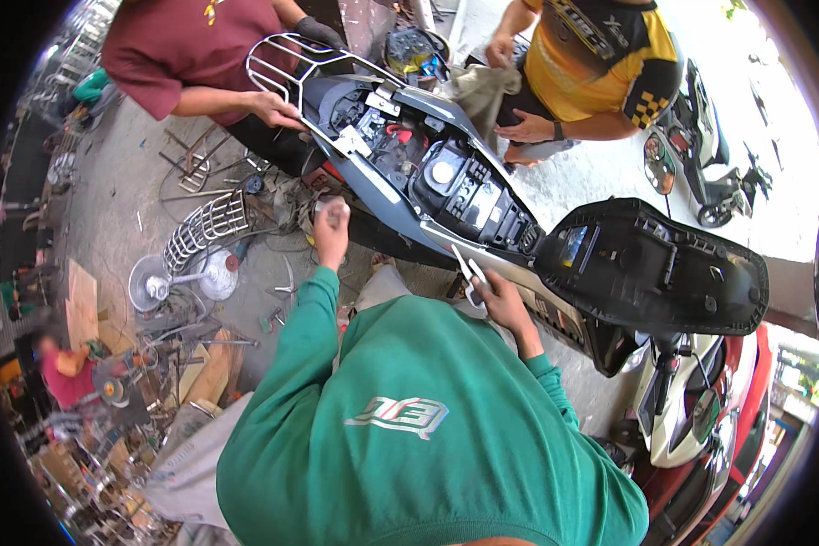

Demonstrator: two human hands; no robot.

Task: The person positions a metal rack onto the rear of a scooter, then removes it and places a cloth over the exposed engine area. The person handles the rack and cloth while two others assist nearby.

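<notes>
fingers of the right hand [505, 305] are clamped on a silver plier-like tool [468, 277] beside the motorcycle [373, 187]. those of the left hand [330, 232] curl inward near its tail; whether they grip anything, i cannot tell. the seat [692, 273] is already tipped open, underside up, baring the storage compartment [482, 191]. a metal rack [293, 84] is at the tail, with a co-worker's bare hand [278, 111] on it. it looks placed, but its fastening cannot be made out; that may be what is left. a person in yellow and black [601, 68] is across the motorcycle, limiting access there. another barred frame [205, 232] and cords clutter the floor [118, 200] at left.
</notes>
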